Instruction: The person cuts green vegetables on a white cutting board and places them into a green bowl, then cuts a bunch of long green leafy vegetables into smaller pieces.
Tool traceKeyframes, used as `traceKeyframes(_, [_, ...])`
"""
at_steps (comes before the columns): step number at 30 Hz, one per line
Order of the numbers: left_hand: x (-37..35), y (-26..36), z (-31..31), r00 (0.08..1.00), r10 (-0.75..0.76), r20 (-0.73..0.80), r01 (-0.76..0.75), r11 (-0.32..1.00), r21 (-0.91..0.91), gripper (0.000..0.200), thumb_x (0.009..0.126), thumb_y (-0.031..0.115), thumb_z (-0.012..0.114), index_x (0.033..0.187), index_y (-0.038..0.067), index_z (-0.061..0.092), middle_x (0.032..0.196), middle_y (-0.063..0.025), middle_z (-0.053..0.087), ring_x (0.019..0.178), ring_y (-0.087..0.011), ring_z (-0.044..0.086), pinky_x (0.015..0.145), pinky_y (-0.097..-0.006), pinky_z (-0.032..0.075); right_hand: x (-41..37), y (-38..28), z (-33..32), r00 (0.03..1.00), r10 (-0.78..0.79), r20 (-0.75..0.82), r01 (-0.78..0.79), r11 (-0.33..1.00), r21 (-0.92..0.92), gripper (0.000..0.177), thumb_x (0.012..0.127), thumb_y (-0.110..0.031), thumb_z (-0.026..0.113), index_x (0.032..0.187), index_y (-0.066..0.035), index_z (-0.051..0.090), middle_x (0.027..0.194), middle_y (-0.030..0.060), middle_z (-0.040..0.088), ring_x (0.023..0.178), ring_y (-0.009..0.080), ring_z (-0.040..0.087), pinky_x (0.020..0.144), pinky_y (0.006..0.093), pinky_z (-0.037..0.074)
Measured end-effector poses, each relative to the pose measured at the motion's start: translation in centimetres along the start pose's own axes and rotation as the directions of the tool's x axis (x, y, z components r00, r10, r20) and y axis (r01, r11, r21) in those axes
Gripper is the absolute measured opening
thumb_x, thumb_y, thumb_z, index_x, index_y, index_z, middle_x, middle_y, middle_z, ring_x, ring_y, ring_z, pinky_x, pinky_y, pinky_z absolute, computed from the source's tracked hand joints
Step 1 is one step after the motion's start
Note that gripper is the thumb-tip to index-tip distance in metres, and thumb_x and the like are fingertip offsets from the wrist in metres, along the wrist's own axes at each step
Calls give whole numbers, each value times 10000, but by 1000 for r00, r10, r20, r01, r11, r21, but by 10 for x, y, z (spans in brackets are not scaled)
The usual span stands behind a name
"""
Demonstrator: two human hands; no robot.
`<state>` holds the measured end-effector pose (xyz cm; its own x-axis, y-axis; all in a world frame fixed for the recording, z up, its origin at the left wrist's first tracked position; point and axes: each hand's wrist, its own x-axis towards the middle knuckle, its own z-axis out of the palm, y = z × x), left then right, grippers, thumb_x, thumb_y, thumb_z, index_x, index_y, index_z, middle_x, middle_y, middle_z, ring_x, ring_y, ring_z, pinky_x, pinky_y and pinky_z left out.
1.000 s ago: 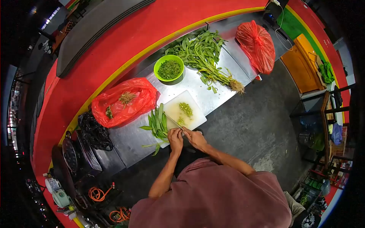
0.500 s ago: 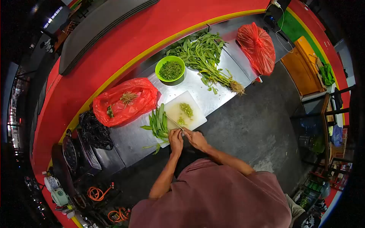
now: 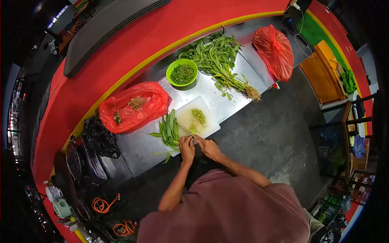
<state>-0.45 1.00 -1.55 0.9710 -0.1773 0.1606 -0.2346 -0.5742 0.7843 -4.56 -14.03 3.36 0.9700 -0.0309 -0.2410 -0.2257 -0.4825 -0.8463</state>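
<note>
On the white cutting board lie small piles of chopped green stems. My right hand is closed around the handle of a knife, whose blade slants across the board toward the upper left. Close beside it, my left hand is closed on the stem end of a bunch of leafy greens. The leaves spread to the left, over the board's edge onto the metal table. My fingers hide the cut ends.
A green bowl of chopped greens stands behind the board, beside a large rooted bunch of greens. An open red plastic bag with root scraps lies left, near a black bag. A tied red bag sits far right on the metal table.
The view has shifted very slightly. Both hands, the knife and the greens stay in nearly the same place.
</note>
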Motion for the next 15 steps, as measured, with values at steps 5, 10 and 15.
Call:
traceKeyframes(5, [-3, 5, -1, 995, 88, -39, -85, 994, 74, 174, 872, 13, 694, 1040, 9, 740, 994, -143, 643, 939, -352, 606, 831, -444, 472, 12, 11, 13, 999, -20, -30, 17, 995, -101, 410, 1072, -316, 483, 1434, -146, 571, 822, 306, 675, 750, 495, 667, 667, 575, 518])
traceKeyframes(10, [-1, 6, -6, 998, 67, -8, -66, 993, 94, 190, 886, 2, 677, 1062, -17, 747, 995, -160, 656, 946, -358, 626, 855, -440, 488, 10, 13, 13, 999, -36, -23, 35, 999, -15, 424, 1072, -328, 485, 1440, -136, 569, 809, 306, 670, 735, 505, 657, 653, 579, 499])
traceKeyframes(15, [1, 4, -2, 999, 39, -26, -38, 998, 57, 181, 873, 6, 687, 1043, 3, 749, 985, -148, 669, 933, -355, 632, 853, -440, 483, 9, 5, 7, 1000, -2, -21, 0, 995, -99, 414, 1080, -322, 482, 1463, -191, 566, 727, 259, 646, 674, 438, 667, 651, 520, 515])
